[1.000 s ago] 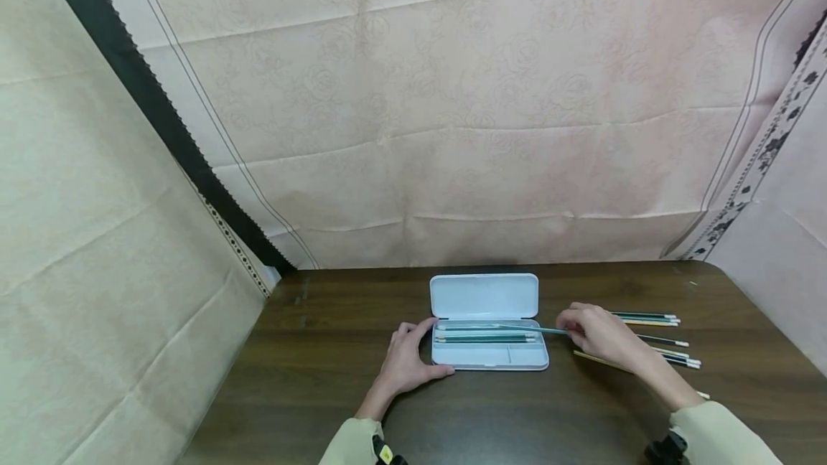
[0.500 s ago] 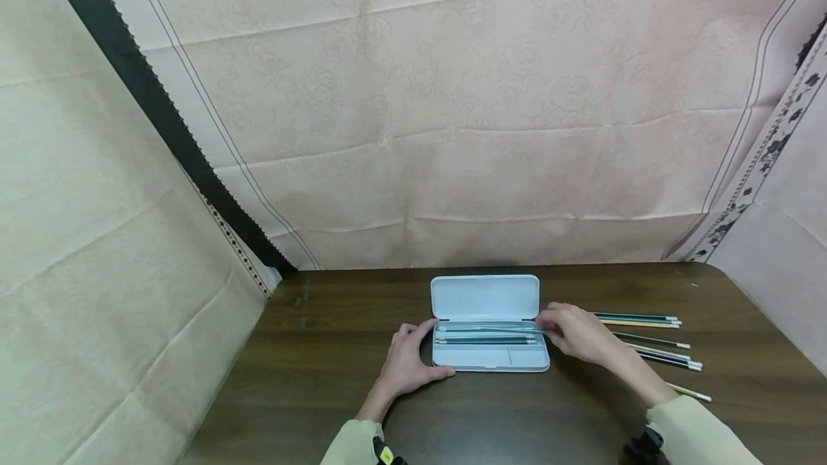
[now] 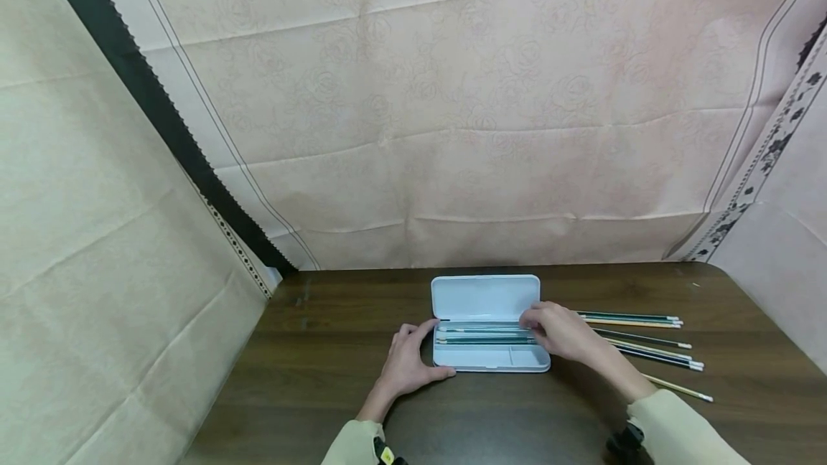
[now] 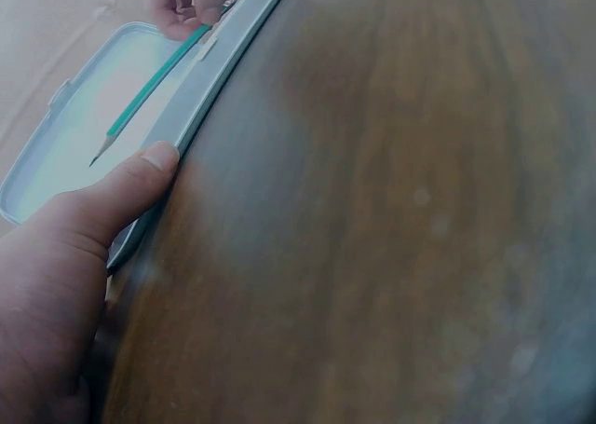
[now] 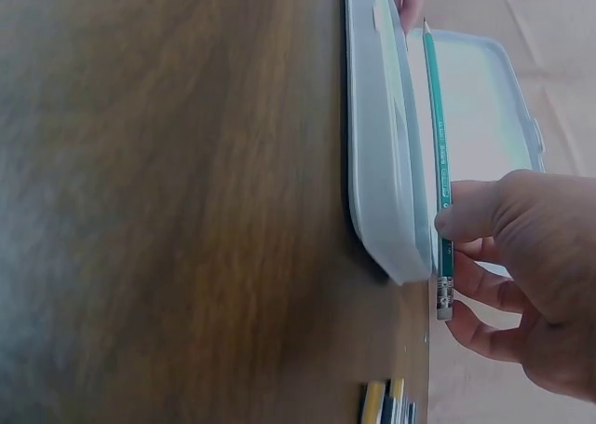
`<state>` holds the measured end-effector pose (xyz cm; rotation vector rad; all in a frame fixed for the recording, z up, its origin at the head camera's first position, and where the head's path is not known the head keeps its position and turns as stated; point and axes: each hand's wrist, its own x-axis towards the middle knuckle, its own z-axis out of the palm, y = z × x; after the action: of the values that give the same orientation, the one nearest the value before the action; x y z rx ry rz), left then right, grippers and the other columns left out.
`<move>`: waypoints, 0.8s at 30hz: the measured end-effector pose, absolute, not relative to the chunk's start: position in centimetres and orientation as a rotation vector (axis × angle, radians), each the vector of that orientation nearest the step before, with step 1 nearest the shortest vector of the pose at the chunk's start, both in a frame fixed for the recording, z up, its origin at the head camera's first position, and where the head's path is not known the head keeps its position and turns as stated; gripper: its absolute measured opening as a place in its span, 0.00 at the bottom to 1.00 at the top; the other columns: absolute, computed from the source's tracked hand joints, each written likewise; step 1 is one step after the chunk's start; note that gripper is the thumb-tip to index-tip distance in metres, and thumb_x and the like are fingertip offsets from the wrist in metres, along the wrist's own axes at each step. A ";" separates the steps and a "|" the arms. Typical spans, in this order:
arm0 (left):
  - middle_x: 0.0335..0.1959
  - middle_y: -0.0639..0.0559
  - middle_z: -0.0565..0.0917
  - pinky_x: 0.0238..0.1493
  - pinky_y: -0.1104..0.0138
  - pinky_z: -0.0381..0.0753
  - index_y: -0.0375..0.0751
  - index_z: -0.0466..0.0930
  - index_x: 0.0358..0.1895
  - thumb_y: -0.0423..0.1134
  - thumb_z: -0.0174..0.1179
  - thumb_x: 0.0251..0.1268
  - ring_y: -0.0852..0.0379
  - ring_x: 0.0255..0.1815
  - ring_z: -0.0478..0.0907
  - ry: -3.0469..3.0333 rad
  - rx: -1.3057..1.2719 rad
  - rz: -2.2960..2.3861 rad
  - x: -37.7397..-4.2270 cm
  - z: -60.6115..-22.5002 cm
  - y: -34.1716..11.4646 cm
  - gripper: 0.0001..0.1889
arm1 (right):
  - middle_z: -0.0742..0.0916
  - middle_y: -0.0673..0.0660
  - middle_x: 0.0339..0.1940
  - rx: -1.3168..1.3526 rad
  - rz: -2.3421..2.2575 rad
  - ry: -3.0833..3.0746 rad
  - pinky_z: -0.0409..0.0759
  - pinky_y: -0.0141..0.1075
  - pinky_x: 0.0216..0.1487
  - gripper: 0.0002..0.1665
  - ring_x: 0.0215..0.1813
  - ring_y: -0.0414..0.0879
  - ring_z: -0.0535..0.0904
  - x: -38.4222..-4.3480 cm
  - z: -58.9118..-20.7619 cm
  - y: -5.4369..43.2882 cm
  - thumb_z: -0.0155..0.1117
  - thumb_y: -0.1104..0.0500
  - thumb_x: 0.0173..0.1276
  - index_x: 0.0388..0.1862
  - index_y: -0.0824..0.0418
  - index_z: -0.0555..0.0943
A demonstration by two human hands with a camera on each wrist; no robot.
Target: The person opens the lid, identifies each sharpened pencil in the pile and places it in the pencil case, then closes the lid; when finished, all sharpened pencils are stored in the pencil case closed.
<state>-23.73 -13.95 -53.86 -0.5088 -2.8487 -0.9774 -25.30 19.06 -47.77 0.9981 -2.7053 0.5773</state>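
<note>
A pale blue pencil case [image 3: 491,359] lies with its lid [image 3: 486,296] raised, several pencils [image 3: 484,340] side by side in its tray. My left hand [image 3: 408,357] grips the case's left end, its thumb [image 4: 149,168] along the front wall in the left wrist view. Over the case's right end, my right hand [image 3: 561,332] pinches a green pencil [image 5: 438,126] near its silver ferrule and eraser. The pencil's sharpened tip points left, over the tray, as the left wrist view also shows.
Several loose pencils [image 3: 646,320] lie on the brown wooden table [image 3: 310,393] to the right of the case, partly under the right forearm. A patterned cloth [image 3: 452,128] hangs behind the table, with more cloth at both sides.
My right hand has moved left with the green pencil, from beside the case to over its right end. The left hand has stayed at the case's left end.
</note>
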 end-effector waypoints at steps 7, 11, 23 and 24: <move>0.53 0.49 0.73 0.48 0.52 0.70 0.56 0.69 0.72 0.68 0.74 0.43 0.50 0.52 0.67 -2.833 -0.527 -0.970 -23.7 -53.9 -14.0 0.49 | 0.84 0.50 0.34 1.019 0.563 -2.680 0.82 0.43 0.40 0.12 0.35 0.43 0.77 -25.6 -47.9 18.0 0.72 0.72 0.58 0.39 0.59 0.88; 0.53 0.48 0.73 0.49 0.52 0.71 0.56 0.69 0.72 0.68 0.74 0.43 0.50 0.52 0.67 -2.833 -0.517 -0.969 -23.7 -53.8 -14.0 0.49 | 0.84 0.50 0.33 1.021 0.553 -2.674 0.82 0.42 0.39 0.12 0.34 0.43 0.77 -25.8 -48.1 17.5 0.72 0.72 0.59 0.38 0.58 0.88; 0.53 0.50 0.73 0.48 0.54 0.70 0.56 0.69 0.72 0.69 0.73 0.44 0.51 0.52 0.67 -2.849 -0.501 -0.962 -23.6 -53.7 -13.9 0.49 | 0.82 0.50 0.31 1.014 0.512 -2.626 0.81 0.39 0.35 0.11 0.31 0.41 0.76 -25.8 -48.5 16.1 0.72 0.73 0.57 0.34 0.58 0.87; 0.53 0.50 0.73 0.48 0.54 0.70 0.55 0.69 0.72 0.69 0.73 0.44 0.51 0.52 0.67 -2.849 -0.502 -0.961 -23.5 -53.7 -13.9 0.49 | 0.82 0.50 0.31 1.007 0.512 -2.633 0.81 0.40 0.35 0.11 0.31 0.42 0.75 -25.8 -48.5 15.9 0.72 0.73 0.57 0.34 0.58 0.87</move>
<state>-23.55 -13.91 -53.66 -0.5019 -2.8489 -0.9607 -25.81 15.95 -48.51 1.0067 -2.6327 0.5125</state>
